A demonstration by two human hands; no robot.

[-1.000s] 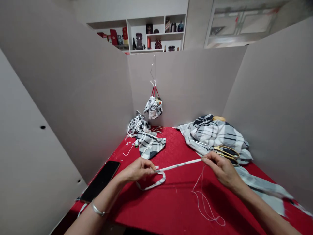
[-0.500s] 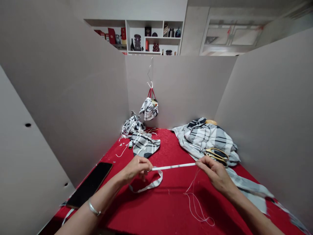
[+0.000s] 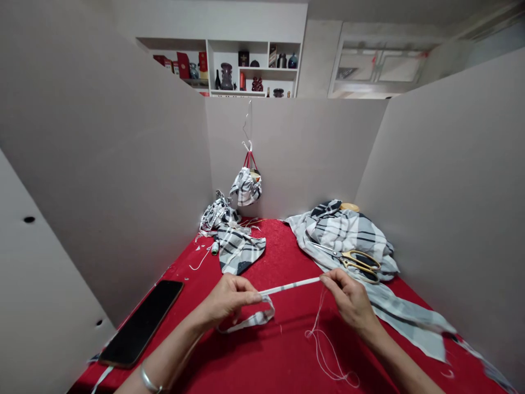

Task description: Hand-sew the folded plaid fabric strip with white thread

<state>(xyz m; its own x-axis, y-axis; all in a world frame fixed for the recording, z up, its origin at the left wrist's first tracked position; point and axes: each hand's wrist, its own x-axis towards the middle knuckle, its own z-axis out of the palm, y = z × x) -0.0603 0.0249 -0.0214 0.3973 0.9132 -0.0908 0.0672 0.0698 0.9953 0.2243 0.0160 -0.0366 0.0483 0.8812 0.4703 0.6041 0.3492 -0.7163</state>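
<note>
My left hand (image 3: 227, 300) and my right hand (image 3: 348, 298) pinch opposite ends of a narrow white-and-grey fabric strip (image 3: 289, 286), held taut above the red-covered table (image 3: 283, 350). Below my left hand, the strip's tail curls into a loose loop (image 3: 250, 320). A fine white thread (image 3: 324, 350) trails from near my right hand down to the tabletop. Just beyond my right hand lie gold-handled scissors (image 3: 355, 261), on a crumpled grey plaid cloth (image 3: 344, 232). A long plaid strip (image 3: 406, 314) runs off to the lower right.
A black smartphone (image 3: 141, 323) lies at the left. Plaid scraps (image 3: 237, 250), bunched fabric (image 3: 217, 214) and a thread spool (image 3: 215, 248) sit at the back left. A plaid bundle (image 3: 246, 187) hangs from the back partition (image 3: 303, 153). Partitions enclose three sides.
My hands have drawn closer together, shortening the stretch of strip between them. The whole scene has shifted slightly in the frame as my head moved.
</note>
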